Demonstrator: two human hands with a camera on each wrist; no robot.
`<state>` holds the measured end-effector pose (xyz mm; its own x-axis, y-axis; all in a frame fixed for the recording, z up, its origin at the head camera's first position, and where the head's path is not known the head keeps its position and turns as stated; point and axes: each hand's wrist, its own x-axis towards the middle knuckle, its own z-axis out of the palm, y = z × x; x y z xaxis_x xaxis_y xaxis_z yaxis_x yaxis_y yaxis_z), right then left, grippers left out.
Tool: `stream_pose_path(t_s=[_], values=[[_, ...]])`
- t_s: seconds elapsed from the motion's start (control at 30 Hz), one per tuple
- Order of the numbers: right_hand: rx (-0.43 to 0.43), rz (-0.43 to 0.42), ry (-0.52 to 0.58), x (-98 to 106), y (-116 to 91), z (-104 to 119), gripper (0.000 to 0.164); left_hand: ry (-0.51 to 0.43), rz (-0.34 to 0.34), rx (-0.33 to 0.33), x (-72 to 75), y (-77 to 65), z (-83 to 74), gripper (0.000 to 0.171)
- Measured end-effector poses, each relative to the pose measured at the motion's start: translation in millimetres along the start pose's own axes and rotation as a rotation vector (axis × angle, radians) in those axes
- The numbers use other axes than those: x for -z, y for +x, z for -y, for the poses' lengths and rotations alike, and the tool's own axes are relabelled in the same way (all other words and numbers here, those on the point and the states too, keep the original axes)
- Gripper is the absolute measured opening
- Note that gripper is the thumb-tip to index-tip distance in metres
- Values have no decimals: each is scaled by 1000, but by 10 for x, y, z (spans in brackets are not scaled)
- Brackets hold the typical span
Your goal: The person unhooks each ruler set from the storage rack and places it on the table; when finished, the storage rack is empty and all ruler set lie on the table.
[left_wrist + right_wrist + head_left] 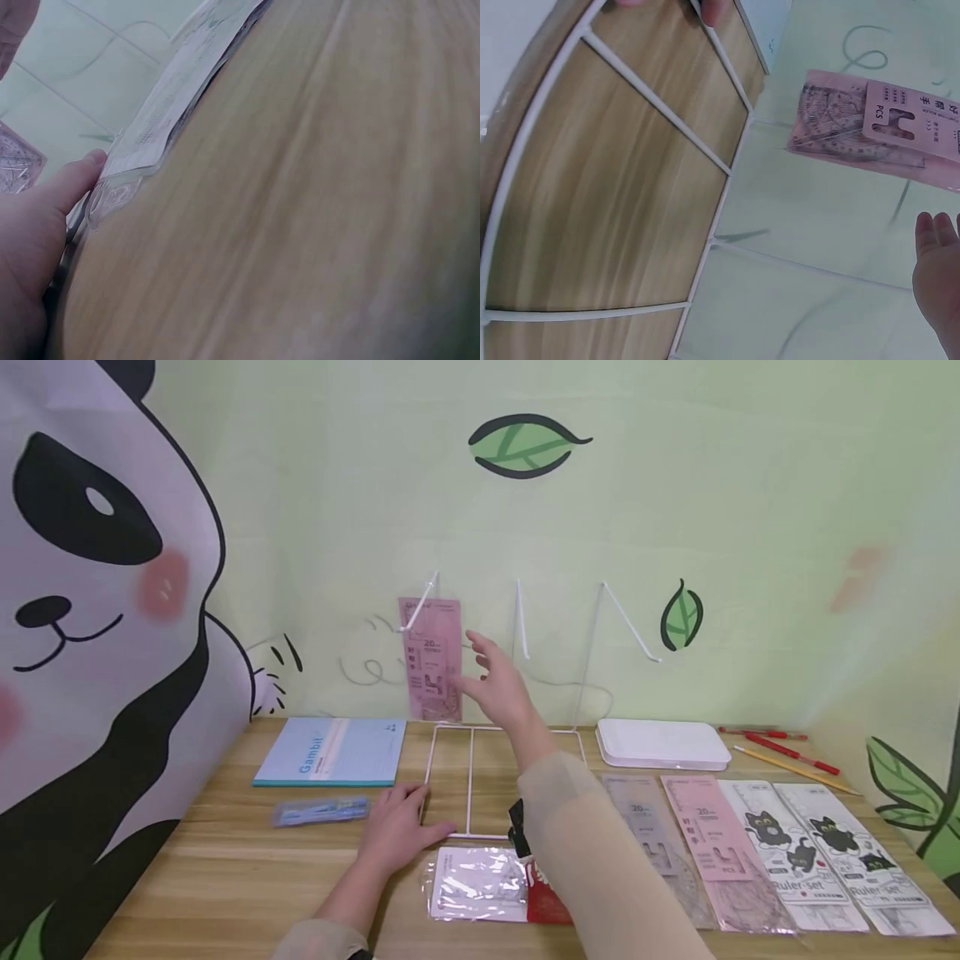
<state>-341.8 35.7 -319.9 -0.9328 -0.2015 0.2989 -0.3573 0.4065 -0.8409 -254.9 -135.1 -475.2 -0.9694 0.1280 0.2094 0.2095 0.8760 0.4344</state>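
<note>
A white wire rack [471, 777] with slanting prongs stands on the table against the wall. My left hand [393, 827] rests at its front left corner, thumb stretched along the front bar and fingers at the side bar. On the left prong hangs a pink ruler-set pack [433, 652], its see-through lower part showing a protractor. Just right of that pack is my right hand [498, 685], fingers spread and holding nothing. In the right wrist view a small gap separates its fingertips [925, 229] from the pack. The middle prong [522, 622] and right prong [630, 621] carry nothing.
Several flat ruler packs [723, 852] lie at right. Before the rack is a clear-wrapped white and red pack [480, 883]. A blue notebook [330, 752] and pen pack [321, 811] lie left. Behind at right are a white case [663, 745], red pens [791, 752] and a pencil [798, 770].
</note>
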Motion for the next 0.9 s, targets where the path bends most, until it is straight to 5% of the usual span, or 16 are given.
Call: stream_pose_path(t_s=[0.37,0.57,0.9], values=[[-24,-180,127,-127,150,136,68,-5,-3,6,-15,10,5,83],[-52,-139,219,-137,154,100,72,-6,-7,13,-20,-7,8,83],[-69,-75,221,-147,151,107,72,2,-12,10,-25,-1,5,83]])
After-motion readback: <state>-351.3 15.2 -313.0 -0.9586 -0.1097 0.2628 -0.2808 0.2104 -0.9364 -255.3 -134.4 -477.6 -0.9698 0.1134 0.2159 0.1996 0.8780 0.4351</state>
